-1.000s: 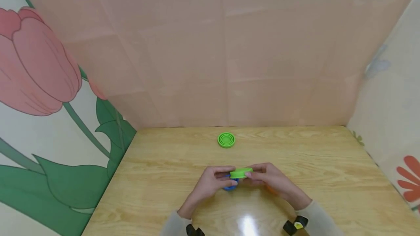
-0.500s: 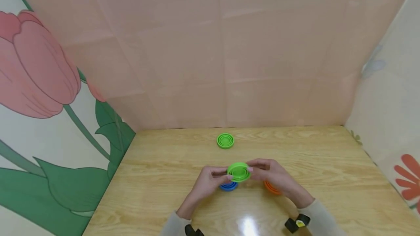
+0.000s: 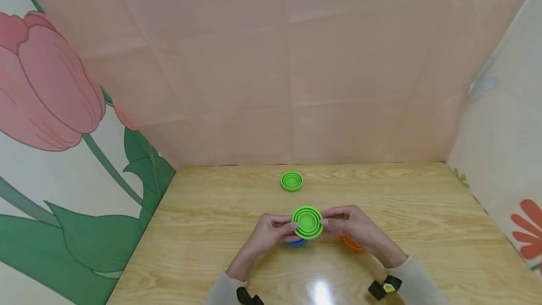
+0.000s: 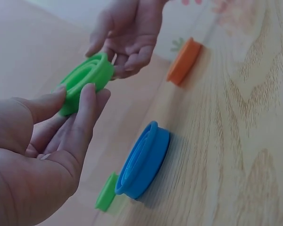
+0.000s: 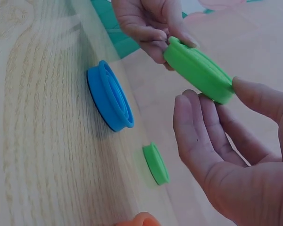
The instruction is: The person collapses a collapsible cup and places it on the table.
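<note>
A green collapsible cup (image 3: 307, 222), folded flat into concentric rings, is held up off the table between both hands, its ringed face tilted toward the head camera. My left hand (image 3: 267, 232) pinches one side of it, thumb on the face and fingers behind. At the opposite rim, my right hand (image 3: 353, 227) pinches the edge between thumb and fingertips. Beneath the hands a blue collapsible cup (image 4: 144, 162) lies on the table, mostly covered in the head view. An orange collapsible cup (image 4: 184, 62) lies below the right hand and is partly hidden by it in the head view.
A second green collapsible cup (image 3: 291, 181) lies flat near the back of the wooden table (image 3: 211, 206). A pink sheet (image 3: 288, 84) rises behind the table, with printed walls at left and right.
The green cup in the hands has tipped from edge-on to show its ringed face to the head camera. Both hands stay nearly in place; the orange cup shows more.
</note>
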Demonstrator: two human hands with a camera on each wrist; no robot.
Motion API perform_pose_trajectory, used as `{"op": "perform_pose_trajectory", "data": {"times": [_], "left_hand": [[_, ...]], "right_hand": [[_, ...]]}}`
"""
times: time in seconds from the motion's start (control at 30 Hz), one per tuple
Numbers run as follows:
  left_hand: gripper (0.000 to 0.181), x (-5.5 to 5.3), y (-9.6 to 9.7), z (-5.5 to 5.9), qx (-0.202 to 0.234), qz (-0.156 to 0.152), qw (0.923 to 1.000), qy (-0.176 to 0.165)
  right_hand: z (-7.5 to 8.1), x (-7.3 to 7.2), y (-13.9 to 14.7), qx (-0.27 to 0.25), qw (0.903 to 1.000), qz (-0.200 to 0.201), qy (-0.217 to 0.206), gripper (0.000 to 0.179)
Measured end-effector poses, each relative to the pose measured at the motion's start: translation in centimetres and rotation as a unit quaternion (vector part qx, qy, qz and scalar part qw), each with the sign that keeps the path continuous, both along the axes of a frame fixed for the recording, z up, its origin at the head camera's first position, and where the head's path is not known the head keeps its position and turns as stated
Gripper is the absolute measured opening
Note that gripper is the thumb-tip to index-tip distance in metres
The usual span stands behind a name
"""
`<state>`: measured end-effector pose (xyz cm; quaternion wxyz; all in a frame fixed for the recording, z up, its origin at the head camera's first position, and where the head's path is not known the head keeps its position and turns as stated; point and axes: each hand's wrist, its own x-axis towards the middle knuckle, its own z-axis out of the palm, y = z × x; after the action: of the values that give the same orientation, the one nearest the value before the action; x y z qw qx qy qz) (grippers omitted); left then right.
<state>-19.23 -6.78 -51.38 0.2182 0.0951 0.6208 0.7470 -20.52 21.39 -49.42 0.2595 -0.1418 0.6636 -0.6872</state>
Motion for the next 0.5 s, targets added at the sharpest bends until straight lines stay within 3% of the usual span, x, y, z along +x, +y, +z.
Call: {"op": "perform_pose_trajectory", "data": {"times": [0.5], "left_hand": [[0.033, -0.05, 0.22, -0.6, 0.006, 0.004, 0.9991, -0.041]], "right_hand": [[-0.49, -0.07, -0.34, -0.068, 0.9956, 0.006, -0.064, 0.039]]}}
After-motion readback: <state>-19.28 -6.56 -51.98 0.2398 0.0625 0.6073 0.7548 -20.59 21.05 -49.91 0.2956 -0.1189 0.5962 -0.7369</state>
